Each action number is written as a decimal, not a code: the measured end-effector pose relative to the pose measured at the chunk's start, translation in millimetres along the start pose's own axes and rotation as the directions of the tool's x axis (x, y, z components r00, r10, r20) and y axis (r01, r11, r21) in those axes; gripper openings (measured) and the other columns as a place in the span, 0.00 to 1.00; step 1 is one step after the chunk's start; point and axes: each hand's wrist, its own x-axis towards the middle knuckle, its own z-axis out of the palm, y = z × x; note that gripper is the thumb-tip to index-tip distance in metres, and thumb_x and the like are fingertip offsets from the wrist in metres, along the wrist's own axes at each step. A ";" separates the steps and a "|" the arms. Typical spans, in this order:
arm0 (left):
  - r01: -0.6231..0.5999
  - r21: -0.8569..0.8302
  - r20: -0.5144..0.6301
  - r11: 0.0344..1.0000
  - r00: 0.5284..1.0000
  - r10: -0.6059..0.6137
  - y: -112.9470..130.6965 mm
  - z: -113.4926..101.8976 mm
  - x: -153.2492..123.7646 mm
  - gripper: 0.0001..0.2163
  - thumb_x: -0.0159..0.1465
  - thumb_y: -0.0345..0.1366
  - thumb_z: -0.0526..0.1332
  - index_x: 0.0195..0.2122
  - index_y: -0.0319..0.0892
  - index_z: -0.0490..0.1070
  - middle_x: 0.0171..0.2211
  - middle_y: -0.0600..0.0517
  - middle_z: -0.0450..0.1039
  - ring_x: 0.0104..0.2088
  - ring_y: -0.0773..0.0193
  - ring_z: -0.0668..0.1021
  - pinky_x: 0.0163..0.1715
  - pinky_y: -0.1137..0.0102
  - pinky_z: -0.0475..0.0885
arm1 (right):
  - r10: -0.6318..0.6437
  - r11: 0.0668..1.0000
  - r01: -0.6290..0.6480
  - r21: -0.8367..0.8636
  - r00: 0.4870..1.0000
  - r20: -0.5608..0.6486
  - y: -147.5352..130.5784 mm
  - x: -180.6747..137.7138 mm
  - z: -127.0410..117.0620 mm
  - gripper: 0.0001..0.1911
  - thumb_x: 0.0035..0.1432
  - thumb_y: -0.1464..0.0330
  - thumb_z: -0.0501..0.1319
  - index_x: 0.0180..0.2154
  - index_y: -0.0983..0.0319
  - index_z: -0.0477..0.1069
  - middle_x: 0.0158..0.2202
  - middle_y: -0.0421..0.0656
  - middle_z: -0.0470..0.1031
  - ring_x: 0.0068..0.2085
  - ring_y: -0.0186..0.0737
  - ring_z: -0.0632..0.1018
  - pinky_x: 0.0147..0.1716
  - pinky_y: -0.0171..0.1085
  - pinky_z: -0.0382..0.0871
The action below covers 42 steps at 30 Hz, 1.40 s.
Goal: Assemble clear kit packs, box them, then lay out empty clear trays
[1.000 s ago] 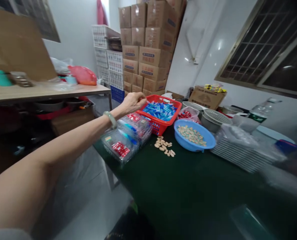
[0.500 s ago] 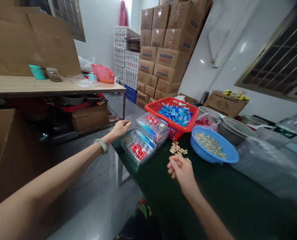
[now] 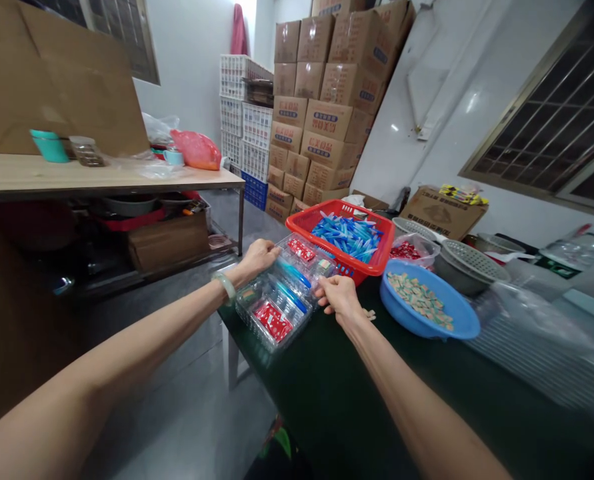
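Two stacks of clear plastic boxes stand side by side on the dark green table. The nearer clear box (image 3: 257,313) shows a red packet with white marks (image 3: 273,321) and a blue stick-shaped packet (image 3: 291,297). In the farther clear box (image 3: 309,257) lie a similar red packet, a blue stick and small wrapped pieces. My left hand (image 3: 259,259), a pale green bangle at its wrist, has its fingers curled at the farther box's left edge. At that box's right edge my right hand (image 3: 339,297) pinches the plastic. Peanuts (image 3: 371,314) are mostly hidden behind my right wrist.
Behind the boxes stands a red basket (image 3: 387,230) of blue sticks. Right of it are a blue basin (image 3: 401,320) with small wrapped pieces, a bag of red packets (image 3: 405,251) and grey colanders (image 3: 471,260). Stacked cartons (image 3: 327,133) and a wooden table (image 3: 7,170) stand beyond.
My right hand has moved left and up from beside the peanuts to the farther box's right edge. My left hand has come right onto its left edge. The view has shifted slightly.
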 end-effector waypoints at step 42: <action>0.679 -0.586 0.688 0.441 0.705 -0.172 88.4 123.0 -212.3 0.32 0.44 0.37 0.73 0.49 0.45 0.63 0.34 0.47 0.70 0.20 0.67 0.69 0.15 0.73 0.66 | -0.047 0.928 -0.116 -0.354 0.906 -0.421 161.6 -236.8 -204.0 0.15 0.58 0.61 0.56 0.43 0.63 0.70 0.28 0.41 0.72 0.27 0.34 0.72 0.28 0.33 0.65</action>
